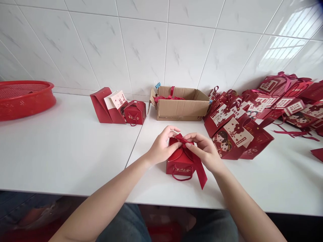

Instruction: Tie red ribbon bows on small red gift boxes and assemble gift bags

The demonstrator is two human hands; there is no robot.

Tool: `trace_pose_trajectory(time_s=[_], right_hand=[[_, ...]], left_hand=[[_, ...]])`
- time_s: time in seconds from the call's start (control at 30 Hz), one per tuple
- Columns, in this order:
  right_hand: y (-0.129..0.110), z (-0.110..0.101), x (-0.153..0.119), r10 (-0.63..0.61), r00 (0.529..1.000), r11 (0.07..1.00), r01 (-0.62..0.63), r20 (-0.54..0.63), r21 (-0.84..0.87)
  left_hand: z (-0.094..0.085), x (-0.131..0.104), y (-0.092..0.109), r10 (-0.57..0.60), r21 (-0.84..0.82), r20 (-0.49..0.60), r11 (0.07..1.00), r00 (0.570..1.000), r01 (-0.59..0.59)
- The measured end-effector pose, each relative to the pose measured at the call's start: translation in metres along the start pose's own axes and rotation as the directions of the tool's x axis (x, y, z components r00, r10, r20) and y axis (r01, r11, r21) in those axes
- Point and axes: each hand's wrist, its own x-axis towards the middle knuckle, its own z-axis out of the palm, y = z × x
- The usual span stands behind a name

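A small red gift box with a rope handle stands on the white table in front of me. Over its top lies a red ribbon, gathered into a knot or bow, one tail hanging down past the box's right side. My left hand pinches the ribbon from the left, thumb and fingers closed on it. From the right, my right hand grips the ribbon too, its thumb and index finger close to the knot. The fingers partly cover the knot, so its exact form is hidden.
An open cardboard box holding red ribbons stands by the tiled wall. Left of it are several red gift boxes. Many decorated gift boxes crowd the right side. A red plastic basket sits far left. The table edge runs below my forearms.
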Motion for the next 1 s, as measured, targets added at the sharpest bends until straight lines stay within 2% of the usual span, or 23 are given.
trace_pose_trajectory(time_s=[0.17, 0.2, 0.27, 0.37, 0.43, 0.63, 0.73, 0.83, 0.93, 1.0], right_hand=[[0.001, -0.001, 0.001, -0.015, 0.999, 0.999, 0.014, -0.039, -0.036], [0.001, -0.001, 0.001, -0.011, 0.999, 0.999, 0.009, -0.049, -0.035], [0.002, -0.002, 0.001, 0.001, 0.998, 1.0, -0.003, -0.057, -0.031], [0.003, -0.002, 0.002, 0.001, 0.997, 0.999, -0.003, -0.074, -0.037], [0.003, -0.001, 0.003, -0.023, 0.996, 0.998, 0.019, -0.085, -0.052], [0.001, -0.001, 0.002, -0.193, 0.981, 0.968, 0.186, -0.025, -0.17], [0.002, -0.004, -0.001, -0.255, 0.967, 0.949, 0.251, 0.004, -0.191], [0.007, -0.01, 0.001, -0.293, 0.954, 0.95, 0.284, -0.057, -0.128], [0.014, -0.019, 0.006, -0.282, 0.957, 0.952, 0.271, -0.069, -0.14], [0.02, -0.026, 0.011, -0.196, 0.981, 0.965, 0.194, 0.009, -0.178]], left_hand=[[-0.001, 0.002, -0.004, 0.097, 0.224, -0.189, 0.973, 0.977, -0.054], [-0.002, 0.002, -0.003, 0.12, 0.271, -0.186, 0.96, 0.975, -0.066], [-0.006, 0.001, -0.001, 0.134, 0.307, -0.105, 0.947, 0.985, -0.097], [-0.011, 0.0, 0.005, 0.127, 0.256, 0.041, 0.958, 0.991, -0.133], [-0.012, -0.001, 0.007, 0.137, 0.251, 0.086, 0.956, 0.987, -0.155], [-0.009, 0.002, 0.002, 0.158, 0.29, 0.024, 0.944, 0.987, -0.158], [-0.009, 0.002, 0.0, 0.139, 0.284, 0.026, 0.948, 0.99, -0.14], [-0.01, 0.002, 0.002, 0.089, 0.27, 0.042, 0.958, 0.995, -0.097], [-0.012, 0.001, 0.003, 0.024, 0.247, 0.054, 0.968, 0.998, -0.036], [-0.012, 0.001, 0.004, 0.002, 0.221, 0.062, 0.975, 0.998, -0.015]])
